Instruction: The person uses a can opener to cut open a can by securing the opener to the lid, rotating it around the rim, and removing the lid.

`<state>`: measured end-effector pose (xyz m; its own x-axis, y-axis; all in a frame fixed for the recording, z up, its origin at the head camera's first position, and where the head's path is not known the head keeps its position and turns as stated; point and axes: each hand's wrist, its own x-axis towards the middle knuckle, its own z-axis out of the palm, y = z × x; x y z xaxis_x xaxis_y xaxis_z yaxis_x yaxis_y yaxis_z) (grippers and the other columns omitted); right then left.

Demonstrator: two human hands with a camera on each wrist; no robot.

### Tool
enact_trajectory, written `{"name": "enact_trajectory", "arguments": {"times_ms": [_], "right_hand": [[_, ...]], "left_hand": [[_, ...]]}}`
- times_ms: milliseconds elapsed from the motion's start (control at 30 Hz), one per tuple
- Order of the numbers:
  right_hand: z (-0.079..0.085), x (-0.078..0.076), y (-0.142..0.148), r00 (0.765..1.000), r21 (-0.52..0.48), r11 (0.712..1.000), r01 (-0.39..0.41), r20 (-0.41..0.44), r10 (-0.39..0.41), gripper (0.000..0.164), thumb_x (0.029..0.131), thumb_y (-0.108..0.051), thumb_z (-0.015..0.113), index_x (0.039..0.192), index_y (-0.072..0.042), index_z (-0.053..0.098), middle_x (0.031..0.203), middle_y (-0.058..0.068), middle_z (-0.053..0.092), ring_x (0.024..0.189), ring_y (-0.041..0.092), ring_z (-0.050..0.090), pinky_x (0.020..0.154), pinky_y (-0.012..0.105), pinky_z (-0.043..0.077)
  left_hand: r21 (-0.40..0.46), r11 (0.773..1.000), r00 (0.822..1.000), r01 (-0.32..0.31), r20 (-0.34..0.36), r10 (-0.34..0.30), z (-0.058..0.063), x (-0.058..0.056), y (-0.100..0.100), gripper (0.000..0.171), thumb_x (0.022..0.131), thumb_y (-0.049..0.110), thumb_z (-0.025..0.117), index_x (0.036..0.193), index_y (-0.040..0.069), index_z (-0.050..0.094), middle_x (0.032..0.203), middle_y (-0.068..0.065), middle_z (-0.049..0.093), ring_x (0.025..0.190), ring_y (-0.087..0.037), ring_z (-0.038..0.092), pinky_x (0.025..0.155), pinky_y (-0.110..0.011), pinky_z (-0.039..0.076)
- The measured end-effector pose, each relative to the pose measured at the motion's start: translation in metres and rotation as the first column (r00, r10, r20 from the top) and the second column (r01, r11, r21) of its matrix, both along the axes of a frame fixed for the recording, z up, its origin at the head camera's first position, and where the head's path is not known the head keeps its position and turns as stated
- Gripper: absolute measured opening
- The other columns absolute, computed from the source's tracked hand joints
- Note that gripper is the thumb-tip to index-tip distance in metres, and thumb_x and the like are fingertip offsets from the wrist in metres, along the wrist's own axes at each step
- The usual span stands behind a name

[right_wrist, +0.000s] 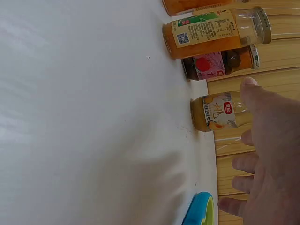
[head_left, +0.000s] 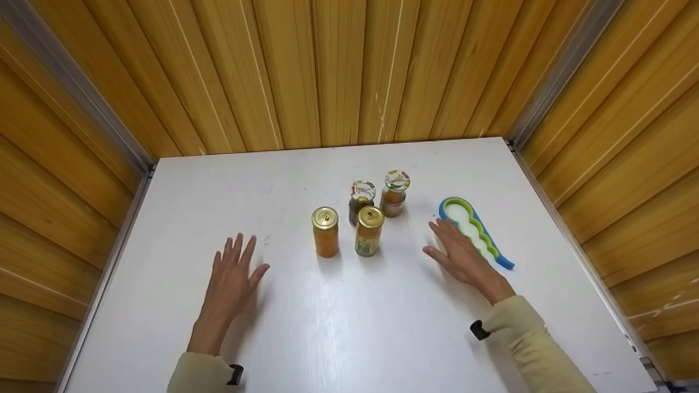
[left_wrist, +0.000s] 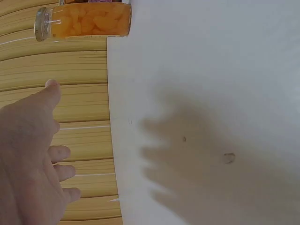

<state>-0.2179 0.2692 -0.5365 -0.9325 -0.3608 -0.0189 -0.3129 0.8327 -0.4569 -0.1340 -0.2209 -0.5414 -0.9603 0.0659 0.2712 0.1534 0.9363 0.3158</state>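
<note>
My left hand hovers palm down over the left part of the table, fingers spread, holding nothing. On the right, my right hand is likewise extended and overlaps a blue and green jar opener in the head view. Between the hands stand two gold-lidded jars: one of orange fruit and a labelled one. Behind them are a dark-filled jar and a brownish-orange jar, both with patterned lids. The left wrist view shows orange fruit pieces inside the nearest jar.
The white table reaches wood-panelled walls at the back and both sides. Grey metal rails run along the side edges. Hand shadows fall on the tabletop.
</note>
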Motion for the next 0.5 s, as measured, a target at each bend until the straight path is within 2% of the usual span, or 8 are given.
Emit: {"name": "enact_trajectory", "arguments": {"times_ms": [267,500], "right_hand": [[0.002,-0.009,0.017,0.998,0.016,0.999,0.029,-0.058,-0.028,0.069,0.093,-0.052,0.045,0.147,-0.013,0.027,0.152,0.013,0.020,0.139,0.033,0.009,0.106,0.057,0.014],[0.001,-0.016,0.038,0.995,-0.003,0.997,0.083,-0.063,-0.083,0.073,0.092,-0.054,0.045,0.145,-0.007,0.029,0.150,0.018,0.021,0.139,0.034,0.006,0.104,0.062,0.013]], "left_hand": [[0.034,0.999,1.000,0.001,0.008,-0.001,-0.002,-0.001,0.006,0.068,0.092,0.051,0.048,0.145,0.012,0.031,0.149,-0.019,0.024,0.137,-0.036,0.016,0.109,-0.052,0.011],[0.039,0.999,1.000,-0.001,-0.002,0.001,-0.005,-0.007,0.020,0.068,0.091,0.051,0.050,0.145,0.015,0.032,0.149,-0.016,0.027,0.137,-0.034,0.019,0.109,-0.052,0.015]]}}
